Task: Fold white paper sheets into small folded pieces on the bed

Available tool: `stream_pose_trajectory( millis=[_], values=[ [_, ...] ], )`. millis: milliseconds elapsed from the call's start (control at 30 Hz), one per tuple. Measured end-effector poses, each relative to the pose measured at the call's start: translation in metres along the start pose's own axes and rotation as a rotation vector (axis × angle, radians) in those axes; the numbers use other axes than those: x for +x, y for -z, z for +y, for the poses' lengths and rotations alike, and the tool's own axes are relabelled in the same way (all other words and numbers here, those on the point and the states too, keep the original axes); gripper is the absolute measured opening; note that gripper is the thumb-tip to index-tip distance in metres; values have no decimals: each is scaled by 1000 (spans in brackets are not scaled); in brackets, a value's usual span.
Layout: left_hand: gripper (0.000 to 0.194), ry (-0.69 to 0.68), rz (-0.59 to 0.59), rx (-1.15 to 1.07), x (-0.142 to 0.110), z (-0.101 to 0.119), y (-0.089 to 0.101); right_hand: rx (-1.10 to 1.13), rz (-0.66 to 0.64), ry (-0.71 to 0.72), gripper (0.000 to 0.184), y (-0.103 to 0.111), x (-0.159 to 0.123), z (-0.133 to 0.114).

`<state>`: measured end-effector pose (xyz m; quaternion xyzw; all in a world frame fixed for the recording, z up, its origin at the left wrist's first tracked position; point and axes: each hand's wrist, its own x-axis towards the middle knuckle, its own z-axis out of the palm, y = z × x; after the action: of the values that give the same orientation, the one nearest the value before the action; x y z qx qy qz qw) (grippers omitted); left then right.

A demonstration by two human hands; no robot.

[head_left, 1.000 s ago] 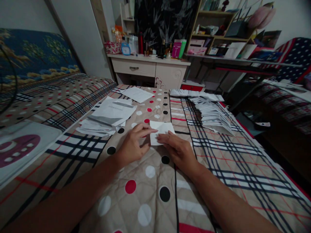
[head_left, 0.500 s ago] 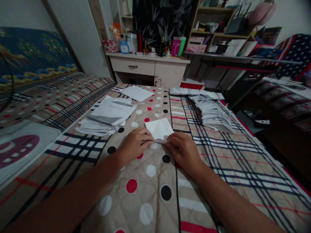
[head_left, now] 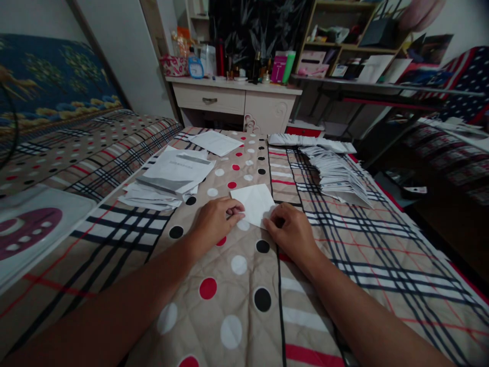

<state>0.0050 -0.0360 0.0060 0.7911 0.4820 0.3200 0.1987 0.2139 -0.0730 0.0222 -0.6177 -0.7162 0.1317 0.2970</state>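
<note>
A small white sheet of folded paper (head_left: 254, 203) lies on the patterned bedspread (head_left: 244, 285), between my two hands. My left hand (head_left: 221, 216) is closed at the paper's lower left edge, thumb and fingers pinched together. At the lower right corner, my right hand (head_left: 288, 227) grips the paper between thumb and curled fingers. Beyond my left hand sits a pile of loose printed sheets (head_left: 171, 176). To the right, past my right hand, stands a long row of folded white papers (head_left: 340, 176) leaning against each other.
Another white sheet (head_left: 216, 142) lies near the bed's far end. Behind it stands a white dresser (head_left: 214, 102) with a blue clock (head_left: 196, 67) and bottles on top. A bundle of folded paper (head_left: 311, 142) lies at the far right. A white plastic item (head_left: 42, 224) is at left.
The paper's lower edge now comes to a point between my hands, and its creased face looks flatter. Both hands have shifted slightly, the fingers curling more. The camera view has tilted a little.
</note>
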Motion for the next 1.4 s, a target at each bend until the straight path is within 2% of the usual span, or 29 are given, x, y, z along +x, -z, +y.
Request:
stream_pose_trajectory(
  millis=[100,167,267,367,467,567,733,833,967,1067,1133,1233,1333,1400],
  values=[
    [17,-36,-41,2,0,-1,1,-72,-10,4,19,2,-2,-1],
    [20,-56,-64,12,1,-2,1,-159,25,28,9,1,-4,-4],
    [16,-58,-78,24,1,-3,1,-300,57,139,8,-3,-9,-12],
    [14,-49,-96,27,2,-2,0,-403,-82,241,10,-8,-12,-25],
    [14,-25,-106,27,2,-1,1,-438,-203,194,13,-6,-14,-35],
    [14,4,-119,11,2,-1,1,-470,-283,126,16,6,-18,-33],
    [14,20,-108,-20,1,-1,-1,-574,-418,103,26,34,-21,-23],
    [15,11,-102,-24,2,-1,-2,-684,-484,83,28,40,-14,-31],
    [13,4,-92,-19,3,-2,-4,-629,-393,151,31,24,-1,-54],
    [12,4,-76,5,2,-3,-4,-531,-378,225,32,6,3,-60],
    [14,-3,-81,-6,1,-4,-4,-522,-369,236,30,1,1,-55],
    [15,-15,-77,-41,0,-4,-2,-553,-363,225,27,4,-6,-40],
    [19,-31,43,2,1,-5,-1,-508,-303,164,18,10,-14,-26],
    [32,-53,117,45,3,-8,0,-437,-235,123,13,10,-18,-21]
  ],
)
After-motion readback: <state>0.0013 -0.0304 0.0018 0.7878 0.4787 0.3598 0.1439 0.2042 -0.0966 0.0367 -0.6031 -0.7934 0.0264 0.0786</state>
